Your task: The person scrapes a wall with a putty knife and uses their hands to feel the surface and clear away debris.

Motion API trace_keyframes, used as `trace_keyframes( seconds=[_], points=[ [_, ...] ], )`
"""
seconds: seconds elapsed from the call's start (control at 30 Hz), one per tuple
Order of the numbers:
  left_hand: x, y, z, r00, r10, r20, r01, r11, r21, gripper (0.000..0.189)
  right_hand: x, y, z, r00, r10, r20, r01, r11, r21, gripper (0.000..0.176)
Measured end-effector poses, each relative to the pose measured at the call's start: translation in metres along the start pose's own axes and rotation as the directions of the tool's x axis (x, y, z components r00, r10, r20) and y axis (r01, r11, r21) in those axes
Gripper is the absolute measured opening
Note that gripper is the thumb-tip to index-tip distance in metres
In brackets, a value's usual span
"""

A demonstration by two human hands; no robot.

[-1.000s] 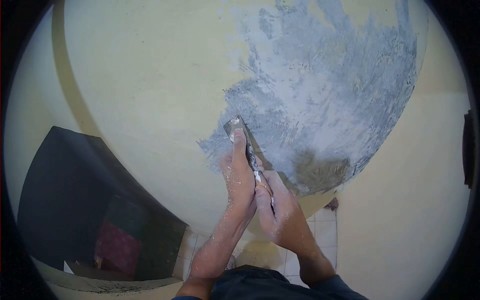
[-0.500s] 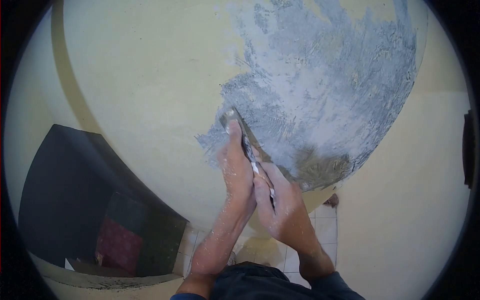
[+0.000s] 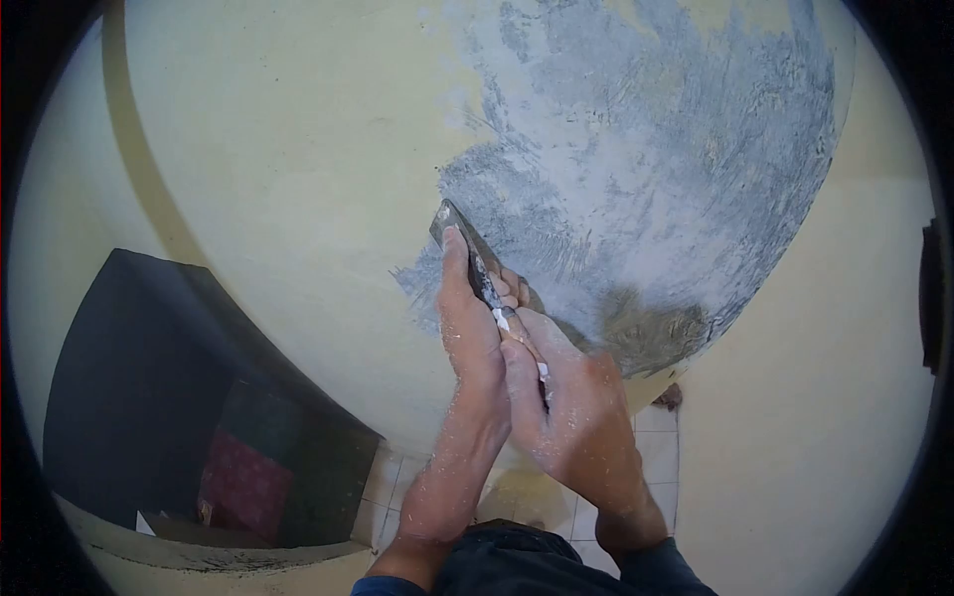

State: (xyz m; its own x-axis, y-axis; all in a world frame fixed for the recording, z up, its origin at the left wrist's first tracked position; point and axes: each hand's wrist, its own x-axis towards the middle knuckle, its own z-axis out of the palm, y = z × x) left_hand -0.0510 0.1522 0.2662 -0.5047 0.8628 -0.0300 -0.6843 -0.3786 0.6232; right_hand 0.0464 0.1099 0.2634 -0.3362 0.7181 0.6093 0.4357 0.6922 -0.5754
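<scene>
Both my hands grip one metal scraper [image 3: 459, 238] pressed flat against a cream-painted wall [image 3: 298, 149]. My left hand [image 3: 467, 328] lies along the blade with a finger stretched to its tip. My right hand [image 3: 561, 397] is wrapped around the handle lower down, which is mostly hidden. The blade's edge sits at the left border of a large scraped patch [image 3: 646, 169] where grey bare plaster shows. White dust speckles both hands and forearms.
A dark opening [image 3: 169, 397] with a reddish object [image 3: 243, 482] inside lies at the lower left. White floor tiles [image 3: 646, 457] show below my arms. Another cream wall [image 3: 825, 397] meets the scraped one at the right, with a dark fitting [image 3: 932, 298] at the edge.
Both hands have pushed the scraper up and slightly left along the wall, from the lower edge of the grey patch toward the painted area.
</scene>
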Motion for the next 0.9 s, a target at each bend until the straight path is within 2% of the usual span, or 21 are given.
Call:
trace_keyframes(
  seconds=[0.07, 0.13, 0.2, 0.23, 0.3, 0.33, 0.43, 0.5, 0.53, 0.6, 0.63, 0.73, 0.83, 0.9],
  points=[
    [-0.006, -0.003, 0.007, 0.998, -0.028, -0.055, 0.029, 0.999, 0.022, 0.047, -0.001, 0.001, -0.001, 0.999, -0.038, -0.037, 0.038, 0.999, -0.017, 0.026],
    [0.004, -0.006, 0.004, 1.000, -0.011, 0.007, 0.011, 0.996, -0.083, 0.047, -0.001, -0.001, 0.000, 0.996, -0.022, -0.085, 0.022, 1.000, -0.003, 0.027],
    [0.010, -0.006, 0.004, 1.000, 0.015, 0.010, -0.013, 0.984, -0.175, 0.048, 0.005, -0.003, 0.000, 0.999, -0.016, -0.041, 0.011, 0.991, -0.134, 0.027],
    [0.004, -0.006, 0.009, 1.000, 0.010, -0.023, -0.013, 0.989, -0.148, 0.049, 0.008, -0.004, -0.002, 1.000, -0.013, -0.025, 0.008, 0.980, -0.197, 0.027],
    [-0.006, 0.000, 0.019, 0.996, 0.023, -0.086, -0.032, 0.994, -0.105, 0.050, -0.001, -0.005, -0.010, 1.000, 0.002, -0.024, -0.005, 0.991, -0.134, 0.028],
    [-0.003, -0.002, 0.016, 0.999, 0.021, -0.037, -0.026, 0.992, -0.121, 0.050, -0.002, -0.006, -0.011, 1.000, 0.000, -0.023, -0.002, 0.995, -0.103, 0.029],
    [0.007, -0.012, 0.002, 0.996, 0.029, 0.086, -0.013, 0.984, -0.180, 0.050, 0.002, -0.007, 0.000, 0.998, 0.038, -0.055, -0.050, 0.970, -0.237, 0.030],
    [0.012, -0.006, -0.002, 0.987, 0.053, 0.152, -0.021, 0.979, -0.205, 0.051, 0.002, -0.007, -0.005, 0.999, -0.014, -0.043, 0.002, 0.962, -0.273, 0.031],
    [0.007, -0.007, 0.000, 0.993, 0.034, 0.113, -0.013, 0.984, -0.175, 0.051, 0.003, -0.008, -0.007, 0.998, -0.048, -0.037, 0.035, 0.957, -0.287, 0.032],
    [-0.002, -0.009, 0.009, 0.999, 0.013, 0.042, -0.007, 0.992, -0.129, 0.050, 0.000, -0.008, -0.004, 0.997, -0.032, -0.072, 0.021, 0.988, -0.150, 0.032],
    [0.004, -0.006, 0.008, 0.998, 0.029, 0.061, -0.019, 0.987, -0.161, 0.050, -0.001, -0.006, -0.003, 0.996, -0.018, -0.085, 0.010, 0.996, -0.086, 0.032],
    [0.011, -0.003, -0.003, 0.991, 0.044, 0.124, -0.018, 0.978, -0.207, 0.051, 0.008, -0.016, -0.007, 0.994, 0.085, 0.070, -0.065, 0.964, -0.257, 0.031],
    [-0.008, -0.008, 0.018, 1.000, -0.017, -0.021, 0.015, 0.995, -0.097, 0.051, 0.000, -0.006, -0.017, 0.999, -0.046, -0.028, 0.041, 0.988, -0.149, 0.030],
    [-0.001, -0.003, 0.018, 0.999, 0.010, -0.053, -0.016, 0.992, -0.129, 0.051, 0.009, -0.012, -0.011, 0.998, 0.051, 0.045, -0.042, 0.979, -0.199, 0.030]
  ],
)
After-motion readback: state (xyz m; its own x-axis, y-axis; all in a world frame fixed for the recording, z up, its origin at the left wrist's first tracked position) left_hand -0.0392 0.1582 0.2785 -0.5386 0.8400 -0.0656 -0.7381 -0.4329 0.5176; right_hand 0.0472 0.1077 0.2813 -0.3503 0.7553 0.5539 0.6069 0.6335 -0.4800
